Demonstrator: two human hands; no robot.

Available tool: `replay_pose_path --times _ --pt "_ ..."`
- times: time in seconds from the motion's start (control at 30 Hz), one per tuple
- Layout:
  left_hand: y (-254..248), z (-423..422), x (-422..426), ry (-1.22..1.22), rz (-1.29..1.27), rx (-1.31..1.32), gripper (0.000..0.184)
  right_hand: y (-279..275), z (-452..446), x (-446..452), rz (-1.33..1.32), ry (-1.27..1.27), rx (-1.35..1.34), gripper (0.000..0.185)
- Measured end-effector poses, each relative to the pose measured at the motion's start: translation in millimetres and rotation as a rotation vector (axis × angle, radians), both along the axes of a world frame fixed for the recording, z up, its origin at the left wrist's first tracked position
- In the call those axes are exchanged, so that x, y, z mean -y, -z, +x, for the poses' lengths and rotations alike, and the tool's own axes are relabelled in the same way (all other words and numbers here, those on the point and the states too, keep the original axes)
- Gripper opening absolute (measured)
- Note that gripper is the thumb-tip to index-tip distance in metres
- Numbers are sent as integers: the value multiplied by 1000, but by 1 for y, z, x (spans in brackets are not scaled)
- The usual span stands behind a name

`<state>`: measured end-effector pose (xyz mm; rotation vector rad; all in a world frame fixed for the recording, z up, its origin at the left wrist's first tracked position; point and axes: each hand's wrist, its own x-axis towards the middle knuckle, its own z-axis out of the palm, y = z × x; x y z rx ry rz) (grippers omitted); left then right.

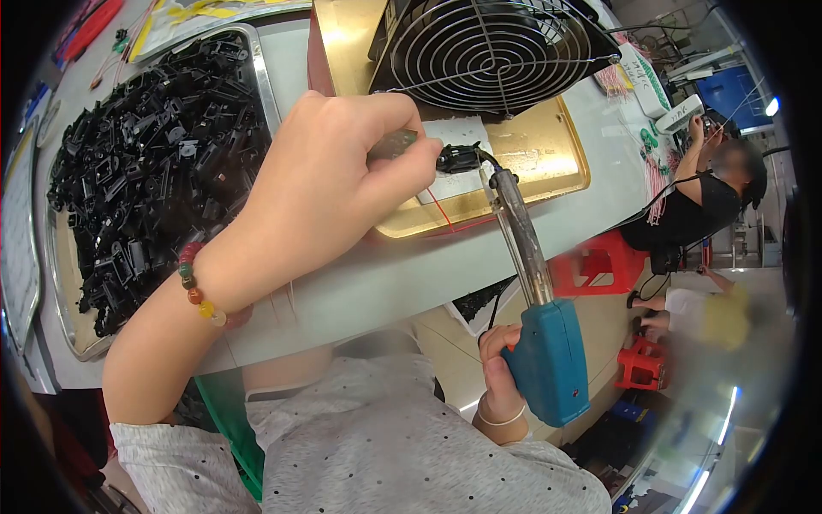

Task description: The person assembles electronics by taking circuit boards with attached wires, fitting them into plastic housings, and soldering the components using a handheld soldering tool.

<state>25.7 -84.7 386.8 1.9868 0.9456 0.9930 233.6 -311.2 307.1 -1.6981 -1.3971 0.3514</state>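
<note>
My left hand (342, 163) is closed in a pinch over the gold tray. From its fingertips sticks out a small black plastic part (461, 158), above a white pad (462, 133). Something greenish shows between thumb and forefinger, mostly hidden. A thin red wire (441, 208) hangs below the fingers and bends across the tray's front edge. My right hand (501, 377) grips the teal handle of a soldering gun (548, 360). The gun points up, with its curved tip at the black part; whether they touch I cannot tell.
A fan with a wire guard (497, 64) stands on the gold tray (561, 146). To the left, a metal tray (261, 73) is heaped with black plastic parts (163, 154). Wire bundles (655, 171) lie at the right. A co-worker (711, 180) sits beyond, near red stools (599, 265).
</note>
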Motion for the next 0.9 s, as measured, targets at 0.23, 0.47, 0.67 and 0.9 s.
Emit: replay_pose_path --times 0.23,0.47,0.67,0.9 --pt "1 0 -1 -2 47 -9 24 -9 -9 -4 -132 58 -374 24" --pt "3 0 -2 16 46 9 22 14 -1 -4 17 -48 -269 52" --pt "4 0 -3 29 58 34 23 12 -7 -14 125 -140 -558 54" --pt "5 1 -5 11 145 50 24 20 3 -1 -7 133 -136 49"
